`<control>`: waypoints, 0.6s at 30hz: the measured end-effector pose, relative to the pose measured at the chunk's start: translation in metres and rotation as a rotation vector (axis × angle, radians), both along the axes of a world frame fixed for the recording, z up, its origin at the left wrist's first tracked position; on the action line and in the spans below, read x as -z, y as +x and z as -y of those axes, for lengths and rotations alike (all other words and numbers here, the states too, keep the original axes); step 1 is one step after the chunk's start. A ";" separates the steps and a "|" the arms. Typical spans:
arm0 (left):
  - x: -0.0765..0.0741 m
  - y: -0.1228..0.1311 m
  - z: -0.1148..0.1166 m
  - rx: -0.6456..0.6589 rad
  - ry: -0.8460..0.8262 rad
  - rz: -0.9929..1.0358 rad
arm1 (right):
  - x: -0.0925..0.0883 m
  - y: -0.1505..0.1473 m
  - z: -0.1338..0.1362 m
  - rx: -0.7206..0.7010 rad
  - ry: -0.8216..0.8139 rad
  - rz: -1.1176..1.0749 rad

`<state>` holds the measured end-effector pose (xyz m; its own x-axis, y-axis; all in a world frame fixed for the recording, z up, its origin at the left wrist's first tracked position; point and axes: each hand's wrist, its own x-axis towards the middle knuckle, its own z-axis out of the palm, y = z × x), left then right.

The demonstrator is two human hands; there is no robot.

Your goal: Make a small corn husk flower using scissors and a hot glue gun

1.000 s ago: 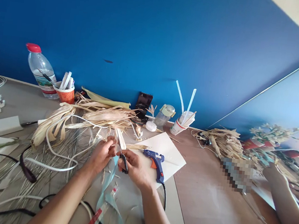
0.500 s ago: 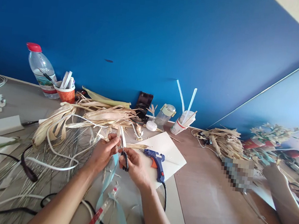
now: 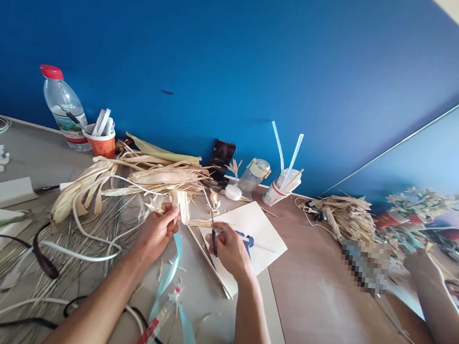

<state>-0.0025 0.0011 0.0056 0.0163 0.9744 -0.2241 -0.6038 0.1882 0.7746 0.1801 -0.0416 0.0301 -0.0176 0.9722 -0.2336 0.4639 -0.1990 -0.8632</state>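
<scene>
Left hand [image 3: 157, 231] pinches a pale husk strip [image 3: 183, 206], seemingly part-trimmed, right hand [image 3: 229, 250] grips scissors [image 3: 214, 242] clear to its right, and the far husk pile [image 3: 166, 178] looks unworked.

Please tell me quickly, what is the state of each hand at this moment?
Left hand: closed, pinching a pale dried husk piece.
Right hand: closed, holding the scissors.

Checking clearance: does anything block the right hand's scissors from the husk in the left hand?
Nothing visible stands between the scissors and husk; a narrow pale strip seems to lie beneath the gap.
</scene>
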 end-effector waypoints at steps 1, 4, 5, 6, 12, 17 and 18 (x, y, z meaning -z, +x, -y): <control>0.000 0.001 0.001 0.024 0.001 -0.007 | 0.001 -0.001 0.000 0.056 0.032 0.106; 0.002 0.002 0.003 0.088 0.011 -0.034 | 0.000 -0.012 0.003 0.087 0.097 0.365; 0.002 0.003 0.003 0.100 0.011 -0.044 | -0.002 -0.016 0.004 0.079 0.108 0.427; 0.002 0.003 0.003 0.108 0.008 -0.053 | -0.004 -0.020 0.005 0.068 0.110 0.478; 0.005 0.003 0.001 0.154 0.018 -0.110 | -0.015 -0.029 0.006 -0.032 0.036 0.675; 0.002 0.005 0.005 0.222 0.031 -0.171 | -0.022 -0.033 0.007 -0.093 0.020 0.750; 0.000 0.005 0.006 0.238 0.040 -0.171 | -0.025 -0.033 0.007 -0.127 0.013 0.757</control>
